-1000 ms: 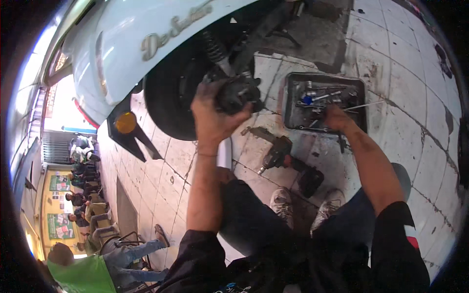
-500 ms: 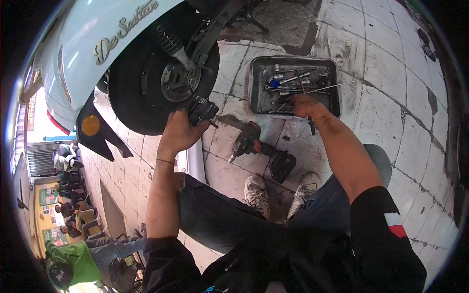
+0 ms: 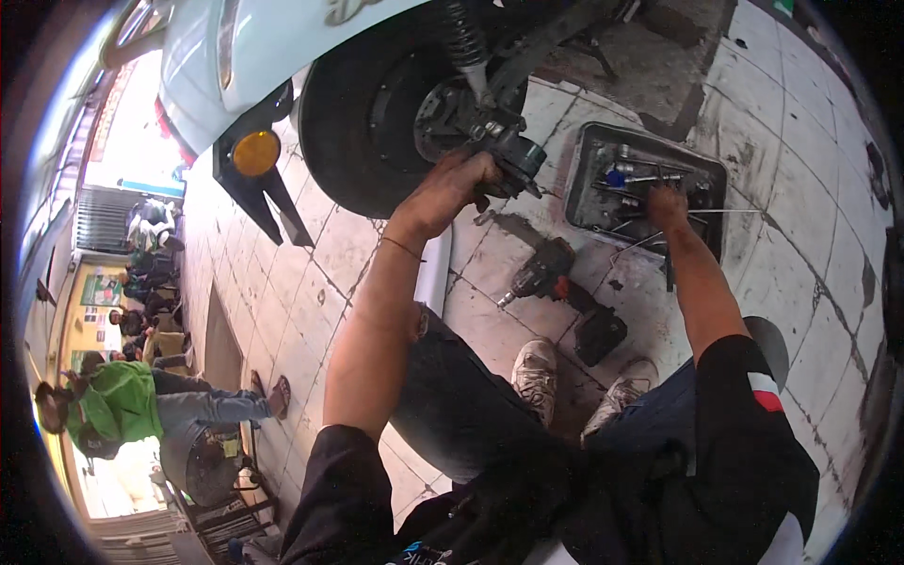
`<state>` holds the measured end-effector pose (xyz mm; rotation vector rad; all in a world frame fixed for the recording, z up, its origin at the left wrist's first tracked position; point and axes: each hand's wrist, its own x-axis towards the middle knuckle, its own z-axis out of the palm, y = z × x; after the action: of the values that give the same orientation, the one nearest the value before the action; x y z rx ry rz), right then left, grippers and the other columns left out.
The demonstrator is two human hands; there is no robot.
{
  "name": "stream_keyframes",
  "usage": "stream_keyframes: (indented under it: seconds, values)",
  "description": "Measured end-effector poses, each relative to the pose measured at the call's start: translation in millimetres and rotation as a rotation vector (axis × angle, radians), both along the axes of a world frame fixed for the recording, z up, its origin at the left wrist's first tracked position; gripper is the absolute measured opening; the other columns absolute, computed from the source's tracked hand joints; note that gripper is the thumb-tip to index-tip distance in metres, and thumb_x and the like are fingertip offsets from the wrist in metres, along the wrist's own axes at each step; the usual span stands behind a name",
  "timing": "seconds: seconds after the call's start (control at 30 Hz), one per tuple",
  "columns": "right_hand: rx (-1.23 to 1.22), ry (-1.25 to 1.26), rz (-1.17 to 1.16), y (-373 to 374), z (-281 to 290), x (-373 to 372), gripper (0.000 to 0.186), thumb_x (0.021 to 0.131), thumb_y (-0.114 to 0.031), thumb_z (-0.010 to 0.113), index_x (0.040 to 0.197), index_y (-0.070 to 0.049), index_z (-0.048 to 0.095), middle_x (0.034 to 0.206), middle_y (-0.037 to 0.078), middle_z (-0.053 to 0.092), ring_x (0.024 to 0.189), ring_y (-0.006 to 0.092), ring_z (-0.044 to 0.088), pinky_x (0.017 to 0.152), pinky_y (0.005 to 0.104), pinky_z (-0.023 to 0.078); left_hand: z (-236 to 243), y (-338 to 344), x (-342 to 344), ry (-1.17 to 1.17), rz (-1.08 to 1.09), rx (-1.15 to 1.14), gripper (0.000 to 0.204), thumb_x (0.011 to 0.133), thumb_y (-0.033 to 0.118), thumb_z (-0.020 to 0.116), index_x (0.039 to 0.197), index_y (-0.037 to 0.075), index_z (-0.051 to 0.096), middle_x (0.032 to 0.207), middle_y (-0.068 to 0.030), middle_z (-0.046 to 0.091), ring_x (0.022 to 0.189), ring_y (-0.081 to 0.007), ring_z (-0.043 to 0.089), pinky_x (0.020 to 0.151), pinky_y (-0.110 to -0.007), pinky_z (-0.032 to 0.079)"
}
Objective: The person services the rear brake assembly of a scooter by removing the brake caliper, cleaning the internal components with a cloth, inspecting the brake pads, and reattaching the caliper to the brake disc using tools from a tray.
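My left hand (image 3: 447, 193) is closed around a dark metal brake caliper (image 3: 518, 162), held beside the rear wheel's hub (image 3: 443, 122). Over on the right, my right hand (image 3: 667, 207) reaches down into a black tray (image 3: 591, 207) of metal tools. Its fingers are hidden among the sockets (image 3: 650, 178) and wrenches, so what it grips, if anything, does not show. A thin bent metal rod (image 3: 633, 248) leans across the tray's near edge. Between my hands and my feet, a cordless impact driver (image 3: 556, 278) lies on the tiles.
The pale blue scooter body (image 3: 282, 56) and its black tire (image 3: 348, 141) fill the upper left. A black flap with an orange reflector (image 3: 255, 153) hangs behind the wheel. My shoes (image 3: 535, 372) are near the driver. A person in green (image 3: 118, 405) is at the far left.
The whole view has swung, shifting the scene rightward. My left hand still holds the caliper. My right hand remains in the tray, where a thin rod now leans over the near edge.
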<state>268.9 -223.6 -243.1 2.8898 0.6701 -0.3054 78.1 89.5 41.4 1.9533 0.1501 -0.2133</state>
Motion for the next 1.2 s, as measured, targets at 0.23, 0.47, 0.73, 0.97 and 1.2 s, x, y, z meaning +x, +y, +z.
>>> stream_keyframes:
  seconds: [0.23, 0.47, 0.73, 0.97, 1.2]
  values:
    - [-0.173, 0.192, 0.074, 12, 22, 11, 0.028, 0.097, -0.022, 0.058, 0.124, -0.017, 0.067, 0.122, 0.009, 0.070, 0.121, 0.0263, 0.062, 0.124, 0.0586, 0.009, -13, 20, -3, -0.283, -0.228, -0.120, 0.016, 0.092, -0.010, 0.059, 0.094, 0.005, 0.055, 0.097, -0.0061, 0.053, 0.085, -0.0190, 0.059, 0.075, -0.037, 0.056]
    - [0.495, 0.064, 0.059, -7, 115, 9, 0.032, 0.102, -0.022, 0.053, 0.128, -0.005, 0.061, 0.113, 0.024, 0.068, 0.113, 0.0369, 0.064, 0.102, 0.0481, 0.046, -7, -5, 16, -0.025, 0.112, -0.730, 0.014, 0.089, 0.018, 0.055, 0.095, 0.007, 0.062, 0.097, -0.0048, 0.062, 0.082, -0.0170, 0.058, 0.074, -0.034, 0.047]
    - [0.911, 0.331, 0.124, -32, 289, -139, 0.029, 0.104, -0.021, 0.055, 0.117, 0.003, 0.063, 0.092, 0.021, 0.065, 0.084, 0.0326, 0.064, 0.074, 0.0406, 0.049, 1, -19, 26, -0.156, 0.138, -0.936, 0.027, 0.087, 0.026, 0.053, 0.104, 0.008, 0.066, 0.099, -0.0035, 0.069, 0.083, -0.0146, 0.061, 0.072, -0.032, 0.041]
    - [1.044, 0.262, 0.061, 4, 303, -173, 0.027, 0.103, -0.023, 0.057, 0.106, 0.003, 0.064, 0.072, 0.018, 0.057, 0.063, 0.0242, 0.053, 0.064, 0.0394, 0.047, -2, -27, 27, -0.162, 0.138, -0.853, 0.023, 0.086, 0.029, 0.058, 0.099, 0.011, 0.066, 0.093, -0.0007, 0.067, 0.081, -0.0129, 0.057, 0.070, -0.031, 0.039]
    - [1.038, 0.460, 0.036, 18, 298, -167, 0.029, 0.105, -0.026, 0.054, 0.108, 0.001, 0.065, 0.071, 0.013, 0.057, 0.066, 0.0145, 0.047, 0.063, 0.0343, 0.044, -3, -26, 25, -0.178, 0.167, -0.817, 0.023, 0.085, 0.030, 0.059, 0.098, 0.012, 0.064, 0.091, 0.0002, 0.065, 0.079, -0.0125, 0.055, 0.070, -0.031, 0.038]
